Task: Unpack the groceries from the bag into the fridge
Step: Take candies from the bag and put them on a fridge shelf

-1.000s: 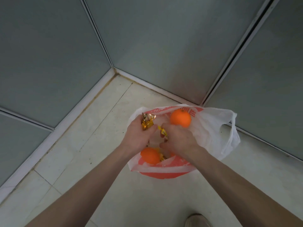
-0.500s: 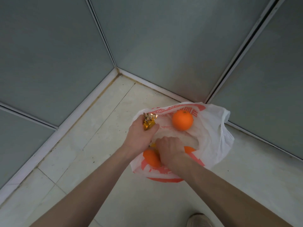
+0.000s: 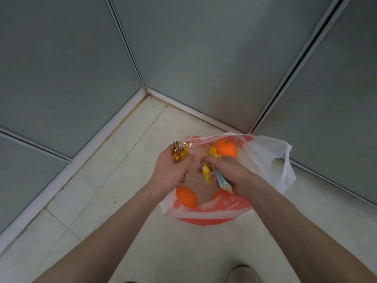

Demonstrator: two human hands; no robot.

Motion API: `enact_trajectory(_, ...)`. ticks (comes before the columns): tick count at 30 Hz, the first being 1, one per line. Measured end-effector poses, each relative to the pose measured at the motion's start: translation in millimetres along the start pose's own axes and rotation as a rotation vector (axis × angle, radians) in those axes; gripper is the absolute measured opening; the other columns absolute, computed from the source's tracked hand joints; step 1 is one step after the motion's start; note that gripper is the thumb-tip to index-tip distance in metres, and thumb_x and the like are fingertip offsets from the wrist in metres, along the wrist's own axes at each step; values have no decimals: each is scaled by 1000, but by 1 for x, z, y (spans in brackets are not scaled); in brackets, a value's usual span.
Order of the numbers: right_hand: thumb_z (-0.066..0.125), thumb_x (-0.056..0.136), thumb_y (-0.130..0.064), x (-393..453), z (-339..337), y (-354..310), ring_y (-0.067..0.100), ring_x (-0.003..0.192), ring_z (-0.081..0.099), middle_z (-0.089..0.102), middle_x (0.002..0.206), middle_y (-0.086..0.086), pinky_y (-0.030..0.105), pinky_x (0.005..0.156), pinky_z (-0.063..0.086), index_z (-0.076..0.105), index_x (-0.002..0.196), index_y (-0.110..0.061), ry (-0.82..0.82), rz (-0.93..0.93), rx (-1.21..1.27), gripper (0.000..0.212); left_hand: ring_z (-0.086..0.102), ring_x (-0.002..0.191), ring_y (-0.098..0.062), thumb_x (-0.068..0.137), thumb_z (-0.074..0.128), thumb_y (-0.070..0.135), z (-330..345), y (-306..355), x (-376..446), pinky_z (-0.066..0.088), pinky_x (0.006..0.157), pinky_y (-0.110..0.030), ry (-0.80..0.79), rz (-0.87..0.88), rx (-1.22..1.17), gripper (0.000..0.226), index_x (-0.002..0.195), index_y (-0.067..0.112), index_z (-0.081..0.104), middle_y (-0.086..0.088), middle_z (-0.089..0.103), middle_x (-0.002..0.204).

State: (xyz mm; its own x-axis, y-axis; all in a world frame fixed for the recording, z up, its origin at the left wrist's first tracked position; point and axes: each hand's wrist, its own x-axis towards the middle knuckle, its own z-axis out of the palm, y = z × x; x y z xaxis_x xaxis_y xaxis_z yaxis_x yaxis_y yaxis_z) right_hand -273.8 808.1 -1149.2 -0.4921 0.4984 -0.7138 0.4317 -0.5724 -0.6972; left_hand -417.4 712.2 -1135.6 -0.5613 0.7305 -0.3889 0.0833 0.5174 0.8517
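A white and red plastic bag point(image 3: 271, 158) lies open on the tiled floor. Inside it I see an orange point(image 3: 226, 150) at the far side and another orange point(image 3: 186, 197) at the near left; a third orange bit shows under my right wrist. My left hand point(image 3: 170, 172) grips gold-wrapped candies point(image 3: 180, 153) above the bag's left rim. My right hand point(image 3: 230, 174) holds several yellow and blue wrapped candies point(image 3: 214, 174) over the middle of the bag.
Grey frosted glass panels with white frames point(image 3: 204, 58) close off the corner behind the bag. Pale floor tiles point(image 3: 102, 180) spread to the left and front. A shoe tip point(image 3: 243, 274) shows at the bottom edge.
My right hand has come up out of the bag with yellow and blue wrapped candies. My left hand still holds the gold ones.
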Motion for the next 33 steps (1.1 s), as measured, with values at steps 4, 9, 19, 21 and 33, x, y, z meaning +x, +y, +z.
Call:
enact_trajectory(4,69,94,-38,-36,1,-27,10,43,48,67,76,1,21,43,40,73,98,-11,27,84,153,28,73,75,-17,98,69,20,-3,37,-24,56,63,-25,9,-176,-265,7,96,17,63,-6,71,84)
enact_trajectory(9,76,84,-53,-106,-1,-83,16,56,57,66,74,3,26,54,43,76,86,-18,101,71,228,34,76,83,-22,101,65,22,-19,105,-76,56,69,-30,101,-224,-442,8,94,18,67,-4,76,78)
enact_trajectory(19,64,95,-43,-324,40,-261,6,48,42,45,58,-8,13,38,25,52,74,-21,-17,129,744,33,64,68,-22,99,68,16,-123,309,-224,50,68,-32,142,-169,-653,14,86,15,63,3,64,63)
enact_trajectory(21,68,93,-43,-377,56,-300,6,51,44,45,62,-8,13,36,30,55,74,-19,-52,168,899,33,63,67,-20,99,67,18,-153,353,-264,51,64,-30,135,-172,-674,10,93,13,62,1,64,65)
enact_trajectory(33,70,92,-42,-638,171,-468,7,39,34,43,59,-8,17,38,27,55,72,-23,-49,106,497,32,59,64,-19,95,73,26,-313,553,-465,46,53,-25,239,-159,-677,11,90,18,68,-5,64,74)
